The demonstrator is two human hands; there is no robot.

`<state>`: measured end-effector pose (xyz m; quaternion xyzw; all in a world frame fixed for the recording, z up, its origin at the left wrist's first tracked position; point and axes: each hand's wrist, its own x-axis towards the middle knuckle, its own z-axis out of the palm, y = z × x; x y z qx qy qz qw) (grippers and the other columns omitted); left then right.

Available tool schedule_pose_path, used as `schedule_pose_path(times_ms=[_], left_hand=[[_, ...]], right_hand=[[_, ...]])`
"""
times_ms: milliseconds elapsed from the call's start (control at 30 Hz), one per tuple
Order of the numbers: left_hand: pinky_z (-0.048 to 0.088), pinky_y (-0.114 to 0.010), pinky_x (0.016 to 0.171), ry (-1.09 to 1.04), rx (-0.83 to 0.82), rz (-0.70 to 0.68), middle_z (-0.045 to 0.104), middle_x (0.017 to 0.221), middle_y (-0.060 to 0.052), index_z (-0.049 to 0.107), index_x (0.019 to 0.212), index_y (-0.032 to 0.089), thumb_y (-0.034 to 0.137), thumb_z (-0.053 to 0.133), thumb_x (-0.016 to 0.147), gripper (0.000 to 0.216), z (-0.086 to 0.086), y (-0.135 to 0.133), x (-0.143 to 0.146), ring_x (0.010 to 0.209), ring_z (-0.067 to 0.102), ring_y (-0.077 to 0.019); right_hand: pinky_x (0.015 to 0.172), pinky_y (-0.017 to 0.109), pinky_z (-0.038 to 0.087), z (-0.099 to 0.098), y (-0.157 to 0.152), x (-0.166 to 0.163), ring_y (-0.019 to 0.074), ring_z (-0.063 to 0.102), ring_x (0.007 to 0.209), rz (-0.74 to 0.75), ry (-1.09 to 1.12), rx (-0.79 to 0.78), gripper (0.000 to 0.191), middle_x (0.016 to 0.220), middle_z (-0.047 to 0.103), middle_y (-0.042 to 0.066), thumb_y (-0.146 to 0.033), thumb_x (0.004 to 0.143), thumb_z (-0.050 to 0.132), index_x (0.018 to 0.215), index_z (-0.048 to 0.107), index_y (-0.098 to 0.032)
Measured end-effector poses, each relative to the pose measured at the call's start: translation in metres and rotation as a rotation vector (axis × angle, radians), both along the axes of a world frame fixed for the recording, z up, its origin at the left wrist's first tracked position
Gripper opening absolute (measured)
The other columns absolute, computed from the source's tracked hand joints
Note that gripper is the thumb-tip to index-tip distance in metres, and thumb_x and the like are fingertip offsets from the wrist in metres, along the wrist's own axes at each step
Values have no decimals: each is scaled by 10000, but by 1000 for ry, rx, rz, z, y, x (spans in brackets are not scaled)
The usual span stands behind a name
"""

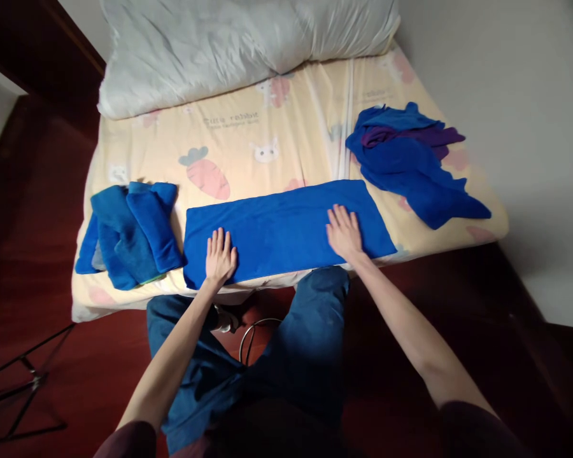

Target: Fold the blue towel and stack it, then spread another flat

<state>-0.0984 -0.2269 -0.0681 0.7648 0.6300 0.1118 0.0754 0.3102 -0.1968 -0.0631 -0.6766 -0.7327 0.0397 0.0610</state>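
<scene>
A long blue towel [281, 226] lies folded into a flat strip along the near edge of the bed [267, 127]. My left hand [219, 256] rests flat on its left part, fingers stretched out and close together. My right hand [344, 232] lies flat on its right part, fingers slightly spread. Neither hand grips anything.
A stack of folded blue towels [131, 232] sits at the bed's left. A loose heap of blue and purple cloths [408, 159] lies at the right. A white pillow [239, 44] lies across the head of the bed. Black stand legs [23, 388] are on the dark floor at left.
</scene>
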Motion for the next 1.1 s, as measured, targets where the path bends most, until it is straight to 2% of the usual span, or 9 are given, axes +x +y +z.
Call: schedule_pose_path(times_ms=[133,233,333,467,667,900,1100], left_hand=[[135,-530,1338,-61,-35,-212,234,1730,-161,361,1624,54,379,314,1055,657,-2,32,83,1634,154,-295],[131,-514,1340,-89,-29,-207,272,1718,-160,351,1623,31,297,304,1020,661,-7,64,123,1626,194,-282],[116,-525,1337,-117,4,-182,281,1716,-158,361,1622,36,307,311,1012,669,-13,91,129,1626,193,-294],[87,-553,1330,-165,27,-188,260,1727,-151,382,1622,71,356,335,1020,668,-17,113,121,1633,155,-311],[50,-576,1321,-180,27,-104,215,1747,-135,376,1635,123,463,374,1039,686,-11,120,101,1639,94,-330],[60,-616,1295,-100,59,117,228,1730,-201,343,1631,72,468,404,1059,698,-5,117,23,1619,117,-374],[80,-656,1275,-66,108,272,251,1726,-180,368,1632,132,525,374,1058,695,1,116,-33,1605,128,-432]], right_hand=[[1354,531,106,-1,16,-90,259,237,1626,364,190,-63,616,1721,312,99,-377,1092,303,1650,358,-121],[1358,533,77,-10,38,-134,246,203,1637,310,265,-65,611,1739,250,111,-265,1078,290,1666,302,-97],[1363,520,37,-16,63,-143,227,170,1644,258,291,-58,616,1753,217,80,-262,1081,302,1680,262,-122],[1361,500,-4,-15,85,-135,214,132,1651,228,288,-68,612,1763,178,59,-329,1100,307,1677,271,-128],[1361,472,-28,-7,92,-117,219,47,1660,159,254,-115,711,1773,113,57,-498,1103,302,1693,201,-115],[1363,479,0,-6,99,-44,223,99,1655,9,211,-105,752,1768,156,80,-545,1094,239,1691,188,-90],[1362,492,23,-8,110,0,238,85,1656,-69,137,-100,766,1774,130,90,-522,1082,236,1695,147,-72]])
